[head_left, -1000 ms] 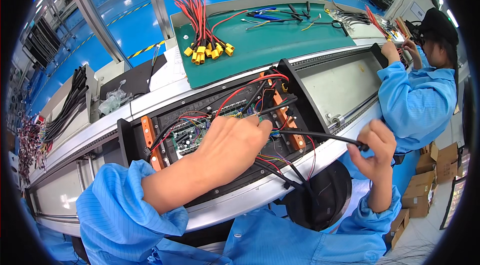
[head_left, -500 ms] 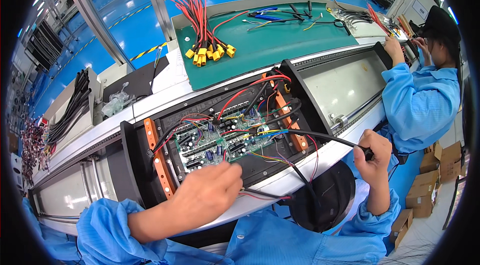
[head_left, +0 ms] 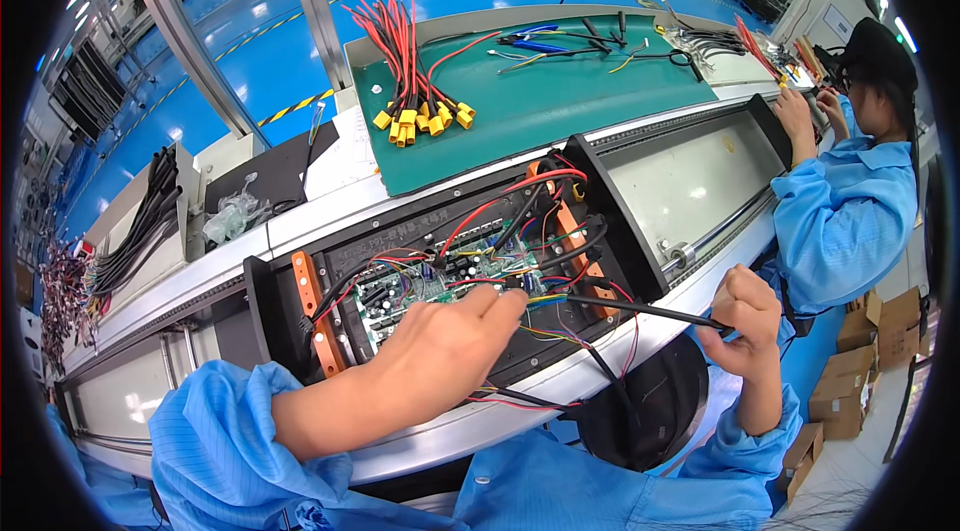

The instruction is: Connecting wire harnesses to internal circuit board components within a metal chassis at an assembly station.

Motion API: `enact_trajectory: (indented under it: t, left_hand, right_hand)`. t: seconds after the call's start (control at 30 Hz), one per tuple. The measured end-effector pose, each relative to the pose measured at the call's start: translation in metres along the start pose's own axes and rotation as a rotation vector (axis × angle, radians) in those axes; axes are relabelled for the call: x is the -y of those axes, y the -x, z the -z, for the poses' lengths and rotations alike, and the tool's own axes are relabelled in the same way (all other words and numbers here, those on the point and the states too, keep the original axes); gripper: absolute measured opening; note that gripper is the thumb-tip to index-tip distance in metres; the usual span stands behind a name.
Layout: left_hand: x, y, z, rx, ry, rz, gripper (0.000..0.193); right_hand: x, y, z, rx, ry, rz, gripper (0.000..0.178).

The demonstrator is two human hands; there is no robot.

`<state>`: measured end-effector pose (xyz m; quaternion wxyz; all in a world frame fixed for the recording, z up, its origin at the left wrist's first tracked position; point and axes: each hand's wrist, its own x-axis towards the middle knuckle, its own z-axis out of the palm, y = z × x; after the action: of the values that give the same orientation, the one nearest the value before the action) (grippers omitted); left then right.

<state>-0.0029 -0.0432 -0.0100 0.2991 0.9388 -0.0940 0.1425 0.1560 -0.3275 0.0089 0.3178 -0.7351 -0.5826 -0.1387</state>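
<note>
My right hand (head_left: 745, 319) is closed in a fist around the end of a black cable (head_left: 650, 309), which stretches leftward over the fixture's edge. Thin coloured wires (head_left: 546, 299) come out of the cable's other end at the circuit boards. Beside those wires, my left hand (head_left: 450, 336) reaches over the green circuit boards (head_left: 380, 316) with thumb and fingers pinched together; what they grip is hidden. The boards lie in a black fixture tray (head_left: 375, 224) between two orange bars (head_left: 316, 316). Thick red wires (head_left: 470, 216) arch over the boards' far right part.
Red cables with yellow connectors (head_left: 408, 121) lie on a green mat (head_left: 560, 106), along with blue-handled pliers (head_left: 540, 46). Black cables (head_left: 140, 221) and a clear plastic bag (head_left: 237, 216) are at the left. A co-worker (head_left: 850, 201) works at the right, near cardboard boxes (head_left: 845, 381).
My left hand has moved right and away from me, from the boards' near edge to the cable's wires. My right hand stays on the cable, which now lies slightly lower.
</note>
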Motion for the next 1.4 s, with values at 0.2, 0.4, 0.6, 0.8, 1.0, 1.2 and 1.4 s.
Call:
enact_trajectory:
  t: [0.2,0.4,0.6,0.8,1.0,1.2,1.4]
  left_hand:
    - [-0.009,-0.018,0.006,0.189,-0.28,-0.006,0.016]
    - [-0.002,-0.022,-0.001,0.137,-0.16,-0.017,0.012]
    - [0.001,-0.029,0.004,0.225,-0.126,0.026,0.008]
    - [0.0,-0.04,0.008,0.245,-0.155,0.001,0.006]
    - [-0.004,-0.042,0.019,0.275,-0.224,0.006,0.004]
    - [0.003,-0.048,0.019,0.272,-0.181,-0.088,0.007]
    - [0.002,-0.049,0.024,0.34,-0.176,-0.088,0.008]
  right_hand:
    - [-0.003,-0.002,0.0,0.036,0.003,0.053,0.021]
    - [-0.005,-0.002,-0.002,0.029,-0.025,0.033,0.02]
    - [-0.005,-0.008,-0.003,0.03,-0.062,-0.002,0.02]
    - [-0.008,0.001,-0.001,0.073,-0.054,-0.048,0.021]
    - [-0.006,-0.001,-0.002,0.085,-0.068,-0.039,0.021]
    - [-0.003,-0.002,-0.001,0.092,-0.035,-0.04,0.023]
    - [-0.003,-0.005,-0.003,0.103,-0.039,-0.026,0.023]
